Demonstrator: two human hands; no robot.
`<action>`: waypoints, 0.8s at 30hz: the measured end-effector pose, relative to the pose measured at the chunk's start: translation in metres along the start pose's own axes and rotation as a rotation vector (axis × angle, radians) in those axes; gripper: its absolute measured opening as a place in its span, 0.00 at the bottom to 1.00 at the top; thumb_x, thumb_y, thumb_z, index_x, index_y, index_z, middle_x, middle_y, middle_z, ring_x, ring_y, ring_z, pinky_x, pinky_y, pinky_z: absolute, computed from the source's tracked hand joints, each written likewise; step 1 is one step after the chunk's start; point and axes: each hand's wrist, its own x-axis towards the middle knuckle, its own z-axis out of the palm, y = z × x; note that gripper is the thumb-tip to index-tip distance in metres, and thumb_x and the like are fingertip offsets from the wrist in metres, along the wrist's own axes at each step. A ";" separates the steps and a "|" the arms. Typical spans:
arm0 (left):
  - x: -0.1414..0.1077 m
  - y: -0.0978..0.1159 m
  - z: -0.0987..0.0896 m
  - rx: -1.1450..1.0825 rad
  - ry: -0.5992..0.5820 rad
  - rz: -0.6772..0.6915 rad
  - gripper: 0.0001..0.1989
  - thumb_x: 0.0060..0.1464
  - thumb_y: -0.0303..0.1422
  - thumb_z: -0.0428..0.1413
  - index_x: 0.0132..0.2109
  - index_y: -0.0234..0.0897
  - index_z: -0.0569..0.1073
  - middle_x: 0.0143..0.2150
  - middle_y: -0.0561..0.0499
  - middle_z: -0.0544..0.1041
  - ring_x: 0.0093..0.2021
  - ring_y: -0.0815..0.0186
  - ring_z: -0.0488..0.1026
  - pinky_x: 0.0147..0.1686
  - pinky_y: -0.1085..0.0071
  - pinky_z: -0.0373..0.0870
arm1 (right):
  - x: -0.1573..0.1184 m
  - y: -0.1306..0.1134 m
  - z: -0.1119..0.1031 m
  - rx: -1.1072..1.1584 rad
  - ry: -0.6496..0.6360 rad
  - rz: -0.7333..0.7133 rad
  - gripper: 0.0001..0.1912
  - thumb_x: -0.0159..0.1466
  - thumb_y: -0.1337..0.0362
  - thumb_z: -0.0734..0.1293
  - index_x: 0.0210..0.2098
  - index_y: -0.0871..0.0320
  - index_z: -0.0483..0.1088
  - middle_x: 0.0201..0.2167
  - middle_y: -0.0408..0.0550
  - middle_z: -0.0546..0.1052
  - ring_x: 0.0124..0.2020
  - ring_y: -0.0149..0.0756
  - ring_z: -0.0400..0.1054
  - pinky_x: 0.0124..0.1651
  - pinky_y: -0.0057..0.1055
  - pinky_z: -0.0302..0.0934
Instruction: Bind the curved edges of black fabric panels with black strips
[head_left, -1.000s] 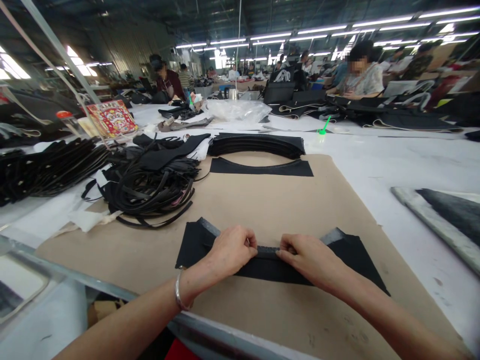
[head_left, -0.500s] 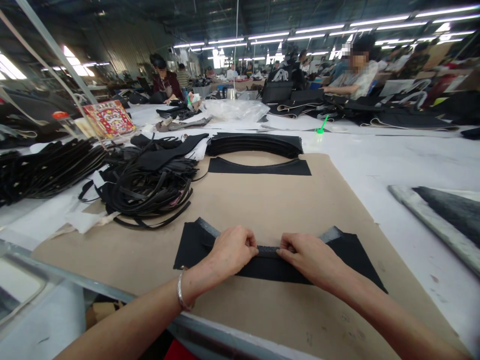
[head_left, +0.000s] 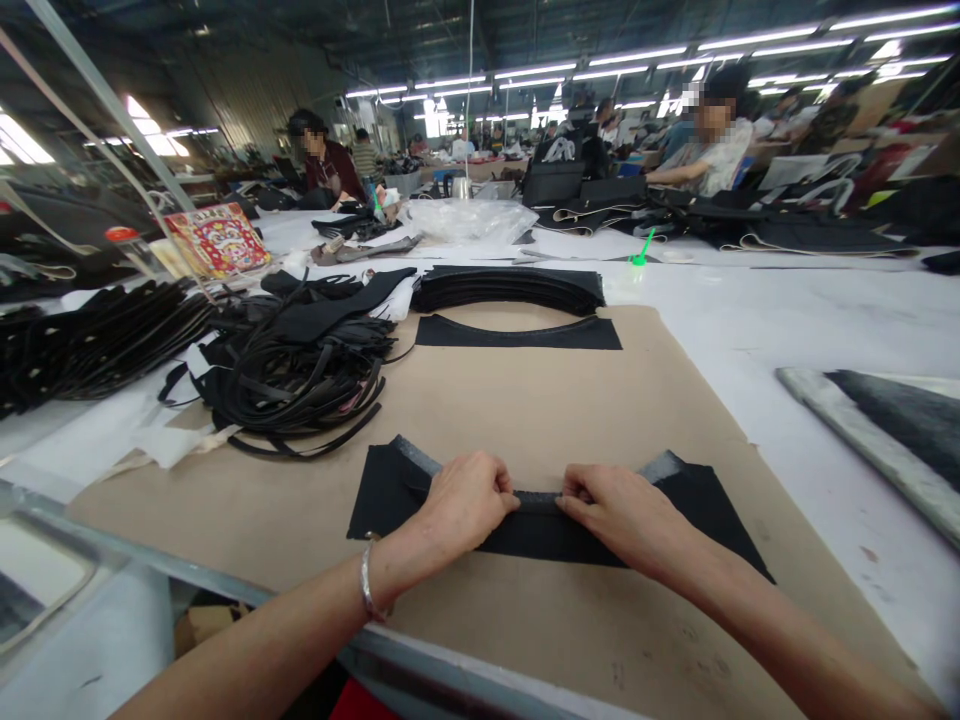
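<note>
A black fabric piece (head_left: pixel 547 540) with a curved upper edge lies on brown paper (head_left: pixel 495 410) in front of me. Its edge is folded over between my hands, and grey strips show at both upper corners. My left hand (head_left: pixel 476 500) pinches the folded edge left of the middle. Right of the middle, my right hand (head_left: pixel 615 510) pinches the same edge, with a short stretch of fold visible between them. Farther back lies a similar black piece (head_left: pixel 517 338), just in front of a stack of black pieces (head_left: pixel 510 288).
Black straps (head_left: pixel 300 370) are heaped at the left beside layered black strips (head_left: pixel 90 340). A grey-edged board (head_left: pixel 885 440) lies at the right. A green stick (head_left: pixel 643 248) stands behind the paper. Two people work across the table.
Both hands keep their pinch on the folded edge, my left hand shifting very slightly right. The person at the back left has raised and turned their head a little.
</note>
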 end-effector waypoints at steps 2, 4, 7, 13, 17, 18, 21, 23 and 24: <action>0.000 0.001 0.000 0.010 0.003 -0.009 0.04 0.47 0.34 0.59 0.30 0.38 0.77 0.27 0.50 0.78 0.30 0.63 0.73 0.27 0.72 0.60 | 0.000 0.000 0.000 -0.003 0.001 0.002 0.08 0.62 0.62 0.62 0.28 0.56 0.68 0.28 0.46 0.75 0.30 0.36 0.66 0.28 0.29 0.47; 0.000 0.002 0.001 0.017 0.006 -0.014 0.05 0.47 0.34 0.59 0.30 0.38 0.77 0.27 0.50 0.78 0.30 0.63 0.73 0.27 0.72 0.59 | 0.000 0.000 0.000 -0.004 0.002 0.002 0.08 0.62 0.62 0.61 0.28 0.56 0.68 0.28 0.46 0.75 0.30 0.36 0.66 0.28 0.29 0.47; 0.001 0.002 0.003 0.026 0.009 -0.016 0.05 0.47 0.35 0.60 0.30 0.38 0.77 0.28 0.51 0.78 0.30 0.63 0.73 0.27 0.72 0.59 | 0.001 0.002 0.001 -0.006 0.005 0.000 0.08 0.62 0.62 0.61 0.28 0.56 0.69 0.28 0.46 0.75 0.30 0.37 0.67 0.28 0.29 0.47; 0.003 0.001 0.005 0.043 0.015 -0.014 0.05 0.48 0.35 0.60 0.30 0.38 0.76 0.28 0.51 0.78 0.31 0.63 0.74 0.27 0.72 0.59 | 0.002 0.002 0.003 -0.018 0.018 -0.005 0.08 0.62 0.62 0.61 0.29 0.56 0.69 0.28 0.46 0.76 0.31 0.37 0.68 0.28 0.29 0.47; 0.003 0.001 0.005 0.054 0.026 -0.019 0.05 0.47 0.35 0.60 0.30 0.38 0.76 0.28 0.51 0.78 0.30 0.64 0.73 0.27 0.73 0.59 | 0.002 0.002 0.004 -0.041 0.033 -0.005 0.08 0.62 0.63 0.61 0.28 0.56 0.69 0.28 0.45 0.76 0.30 0.36 0.68 0.27 0.29 0.47; 0.003 0.002 0.005 0.056 0.031 -0.018 0.05 0.47 0.34 0.60 0.30 0.38 0.76 0.28 0.51 0.78 0.30 0.64 0.73 0.27 0.73 0.59 | 0.002 0.002 0.004 -0.048 0.037 -0.006 0.08 0.62 0.63 0.61 0.28 0.56 0.69 0.27 0.45 0.76 0.30 0.36 0.68 0.27 0.28 0.46; 0.003 0.002 0.006 0.063 0.044 -0.015 0.04 0.47 0.33 0.60 0.29 0.38 0.76 0.27 0.52 0.77 0.30 0.65 0.73 0.27 0.73 0.58 | 0.002 0.002 0.006 -0.078 0.052 -0.011 0.08 0.62 0.63 0.61 0.28 0.56 0.68 0.26 0.45 0.75 0.30 0.37 0.69 0.26 0.28 0.46; 0.003 0.002 0.007 0.067 0.049 -0.017 0.04 0.47 0.33 0.59 0.29 0.38 0.75 0.27 0.52 0.77 0.30 0.65 0.72 0.27 0.73 0.57 | 0.001 0.001 0.007 -0.101 0.066 -0.016 0.08 0.63 0.63 0.61 0.28 0.56 0.68 0.27 0.46 0.76 0.30 0.37 0.70 0.27 0.29 0.46; 0.003 0.002 0.008 0.069 0.052 -0.018 0.04 0.48 0.33 0.59 0.29 0.38 0.75 0.27 0.51 0.77 0.30 0.65 0.72 0.27 0.72 0.57 | 0.001 0.001 0.008 -0.113 0.075 -0.017 0.09 0.63 0.63 0.61 0.28 0.56 0.68 0.27 0.46 0.76 0.30 0.38 0.70 0.27 0.29 0.46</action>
